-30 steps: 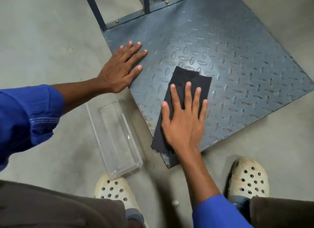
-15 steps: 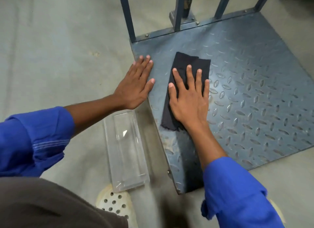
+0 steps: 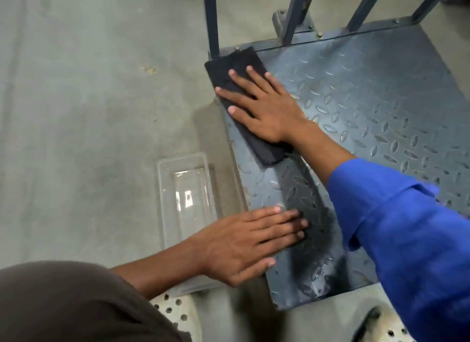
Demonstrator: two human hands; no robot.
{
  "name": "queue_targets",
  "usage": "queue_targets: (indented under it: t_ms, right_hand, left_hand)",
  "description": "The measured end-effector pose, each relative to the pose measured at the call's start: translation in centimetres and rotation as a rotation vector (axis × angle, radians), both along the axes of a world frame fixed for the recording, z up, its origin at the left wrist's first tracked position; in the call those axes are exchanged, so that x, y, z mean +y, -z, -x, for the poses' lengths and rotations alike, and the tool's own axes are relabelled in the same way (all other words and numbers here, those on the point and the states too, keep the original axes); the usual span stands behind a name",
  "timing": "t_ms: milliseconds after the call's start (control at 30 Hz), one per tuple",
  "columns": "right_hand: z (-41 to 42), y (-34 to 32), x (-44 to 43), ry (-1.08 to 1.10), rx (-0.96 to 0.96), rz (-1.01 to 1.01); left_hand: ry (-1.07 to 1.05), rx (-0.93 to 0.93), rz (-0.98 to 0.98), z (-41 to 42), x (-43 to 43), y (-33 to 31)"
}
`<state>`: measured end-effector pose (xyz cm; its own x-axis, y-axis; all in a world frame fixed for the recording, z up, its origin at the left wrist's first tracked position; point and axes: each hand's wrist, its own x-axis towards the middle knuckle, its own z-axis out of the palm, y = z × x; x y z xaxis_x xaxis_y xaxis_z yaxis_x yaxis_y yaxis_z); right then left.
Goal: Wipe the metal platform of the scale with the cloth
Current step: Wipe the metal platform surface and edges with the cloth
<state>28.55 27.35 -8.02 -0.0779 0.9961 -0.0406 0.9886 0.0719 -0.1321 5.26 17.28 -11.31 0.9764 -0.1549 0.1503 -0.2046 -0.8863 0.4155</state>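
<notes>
Hands: left hand (image 3: pixel 249 242) on diamond-tread platform (image 3: pixel 381 99), right hand (image 3: pixel 267 110) pressing folded black cloth (image 3: pixel 239 64).

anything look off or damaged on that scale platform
Yes: the platform has a scuffed, streaky patch by its near corner, where the grey finish looks worn or wet. The cloth lies flat under the right hand; nothing else stands out.

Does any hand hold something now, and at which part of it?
Nothing is gripped. The right hand presses flat on the middle of the cloth; the left hand rests flat on the platform.
</notes>
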Motion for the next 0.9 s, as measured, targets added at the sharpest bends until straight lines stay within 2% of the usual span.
queue_targets:
  t_ms: [67, 100, 233, 267, 367, 433, 600, 667, 800, 900]
  right_hand:
    - [0.0, 0.3, -0.1, -0.18, -0.015, -0.013]
    - [-0.6, 0.1, 0.5, -0.174, -0.002, -0.019]
    - [-0.8, -0.5, 2.1, 0.181, 0.078, -0.007]
    - [0.6, -0.4, 1.6, 0.174, 0.066, -0.008]
    - [3.6, 0.4, -2.2, -0.069, 0.019, -0.05]
    - [2.5, 0.7, -4.5, -0.09, 0.025, -0.077]
    - [-3.6, 0.0, -4.5, 0.34, 0.048, -0.033]
    - [-3.1, -0.3, -2.1, 0.409, 0.065, -0.032]
    - [3.4, 0.2, 0.4, 0.211, 0.043, -0.021]
    - [5.1, 0.9, -3.1, 0.03, 0.021, -0.064]
  left_hand:
    - [0.037, -0.016, -0.005, -0.6, 0.9, -0.1]
    - [0.029, -0.026, -0.005, -0.9, 1.4, -0.2]
    - [-0.036, -0.038, 0.022, -1.3, 1.7, 0.0]
    - [-0.057, -0.037, 0.02, -1.1, 1.5, 0.1]
    - [-0.091, -0.029, 0.001, -0.9, 1.1, 0.3]
    - [-0.108, -0.019, -0.001, -0.8, 1.0, 0.3]
    - [-0.137, -0.046, 0.035, -1.0, 0.5, 0.4]
    - [-0.146, -0.051, 0.049, -1.1, 0.5, 0.3]
    - [-0.139, -0.077, 0.092, -1.1, 0.8, 0.5]
    - [-0.121, -0.06, 0.081, -0.9, 0.8, 0.5]
